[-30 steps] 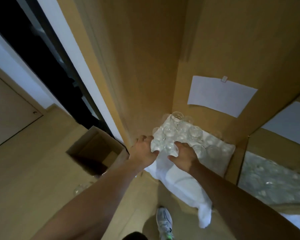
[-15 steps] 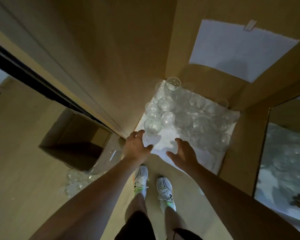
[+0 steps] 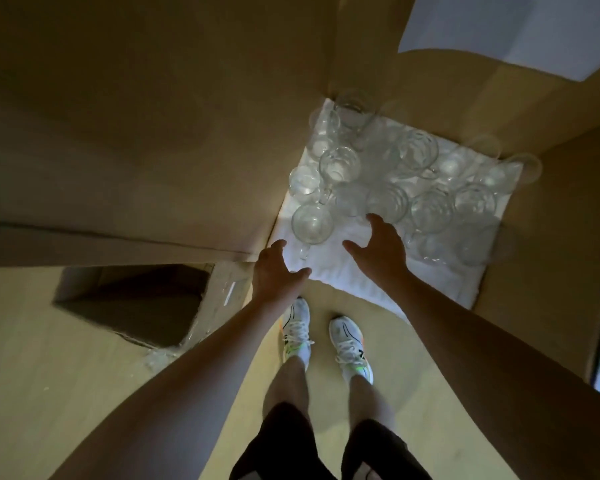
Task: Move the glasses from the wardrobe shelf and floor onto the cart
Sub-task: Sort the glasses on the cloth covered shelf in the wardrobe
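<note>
Several clear glasses stand on a white cloth (image 3: 378, 271) on the wardrobe shelf. The nearest glass (image 3: 311, 223), a handled mug, stands at the cloth's front left. My left hand (image 3: 277, 271) hovers by the shelf's front left corner, fingers spread, holding nothing. My right hand (image 3: 378, 247) reaches over the cloth with its fingers spread, right of that mug and just short of another glass (image 3: 387, 202); it holds nothing. More glasses (image 3: 160, 356) lie on the floor beside the box, blurred. The cart is out of view.
An open cardboard box (image 3: 136, 303) sits on the floor at the left. Wooden wardrobe walls (image 3: 153, 133) enclose the shelf. A white paper sheet (image 3: 520, 26) hangs on the back panel. My feet in white shoes (image 3: 326, 337) stand below the shelf edge.
My head tilted down, so my legs and feet came into view. Both hands drew back from the glasses a second ago; now my right hand reaches forward again over the cloth.
</note>
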Available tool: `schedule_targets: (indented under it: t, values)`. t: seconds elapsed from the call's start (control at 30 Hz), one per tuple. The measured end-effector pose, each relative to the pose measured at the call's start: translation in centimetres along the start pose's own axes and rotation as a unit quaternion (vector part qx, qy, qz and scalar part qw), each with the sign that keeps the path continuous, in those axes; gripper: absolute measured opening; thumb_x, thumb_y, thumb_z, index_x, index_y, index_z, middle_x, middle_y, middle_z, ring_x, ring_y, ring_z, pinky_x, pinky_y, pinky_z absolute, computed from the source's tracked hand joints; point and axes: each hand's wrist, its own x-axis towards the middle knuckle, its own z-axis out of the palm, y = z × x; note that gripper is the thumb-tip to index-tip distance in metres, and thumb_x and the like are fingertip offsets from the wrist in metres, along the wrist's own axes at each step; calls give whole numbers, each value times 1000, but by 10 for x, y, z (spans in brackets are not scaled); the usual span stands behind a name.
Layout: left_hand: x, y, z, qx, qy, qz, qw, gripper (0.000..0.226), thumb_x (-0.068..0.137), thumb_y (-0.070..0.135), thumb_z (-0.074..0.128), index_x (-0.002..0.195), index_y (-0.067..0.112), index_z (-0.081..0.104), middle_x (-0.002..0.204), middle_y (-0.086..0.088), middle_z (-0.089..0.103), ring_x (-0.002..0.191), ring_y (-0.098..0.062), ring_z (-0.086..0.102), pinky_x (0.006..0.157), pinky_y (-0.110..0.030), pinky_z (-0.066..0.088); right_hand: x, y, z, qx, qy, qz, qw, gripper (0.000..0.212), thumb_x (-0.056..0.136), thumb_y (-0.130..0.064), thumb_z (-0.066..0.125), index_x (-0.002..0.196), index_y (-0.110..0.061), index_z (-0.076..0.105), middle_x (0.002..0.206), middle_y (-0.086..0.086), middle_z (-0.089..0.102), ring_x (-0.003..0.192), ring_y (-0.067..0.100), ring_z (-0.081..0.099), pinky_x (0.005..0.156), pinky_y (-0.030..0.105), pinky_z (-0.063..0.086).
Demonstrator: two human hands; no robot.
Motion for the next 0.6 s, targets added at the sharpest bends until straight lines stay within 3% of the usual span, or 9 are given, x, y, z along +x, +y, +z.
schedule_targets:
  t: [0.17,0.37,0.43,0.5,0.6]
  values:
    - [24,-10,26,-23,-20,-48,998,77,79,38,78,146,20,45,146,-9,49,131,-25,50,94,-30,41,31,3,8,17,37,-11,999,80,88,-35,75,154,-16,32,147,13,43,133,30,47,104,38,41]
    - [54,-18,51,-62,-39,-109,991,66,84,42,74,142,23,48,143,-7,51,124,-22,54,87,-27,37,60,14,29,-20,68,-53,996,94,83,-31,81,157,-13,26,156,12,36,143,35,32,112,43,35]
    - [61,-17,54,-59,-43,-110,991,63,86,42,73,140,22,49,140,-5,52,106,-16,59,82,-23,38,65,17,33,-27,82,-61,994,99,80,-33,83,157,-14,25,155,12,38,142,35,31,111,43,35]
    - [67,-15,58,-60,-46,-110,991,59,88,42,72,139,21,52,129,0,56,73,-1,53,66,-17,38,70,17,34,-34,105,-70,991,100,77,-35,85,157,-14,27,152,13,41,138,37,35,108,44,37]
    - [73,-13,66,-52,-55,-109,991,51,90,42,69,134,18,57,105,9,56,67,2,48,65,-20,41,75,16,36,-47,118,-85,988,99,75,-42,86,155,-17,33,147,15,42,132,36,39,105,45,38]
